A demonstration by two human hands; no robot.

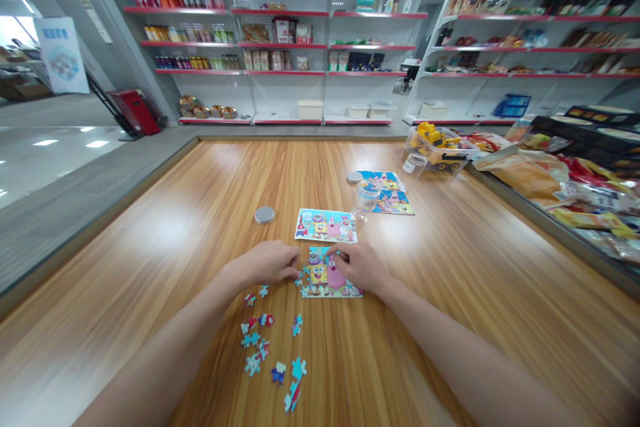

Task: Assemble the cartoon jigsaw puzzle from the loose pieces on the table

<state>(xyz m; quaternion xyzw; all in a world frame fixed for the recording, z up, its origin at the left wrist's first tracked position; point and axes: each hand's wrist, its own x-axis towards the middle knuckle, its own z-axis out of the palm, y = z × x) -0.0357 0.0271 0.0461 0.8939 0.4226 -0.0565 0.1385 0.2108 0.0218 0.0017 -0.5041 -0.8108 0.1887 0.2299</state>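
- Here, both hands rest on the wooden table (450,267) at the part-built puzzle (330,275), a small cartoon picture lying flat just in front of the person, its long side running left to right.
- The left hand (273,262) sits at the puzzle's left edge, fingertips curled down and touching that ragged side; it looks pinched on something small, probably a piece, though the fingers hide it and I cannot tell for sure.
- The right hand (361,265) lies over the puzzle's upper right corner, palm down, fingers bent and pressing the board; whether it grips anything is not visible.
- The gap still to fill appears to be on the left side, so the left hand is the nearer one to it, while the right hand works as a brace.
- The loose pieces (273,353) lie scattered nearer the person than the puzzle and to its left, below the left forearm; from the left hand they are back toward the body, well apart from the right hand.
- Just beyond the puzzle lies a printed reference card (326,225), close to it but not touching.
- Farther off stand a metal lid (265,215), a clear jar (367,197) and a second picture card (390,192) beside it.
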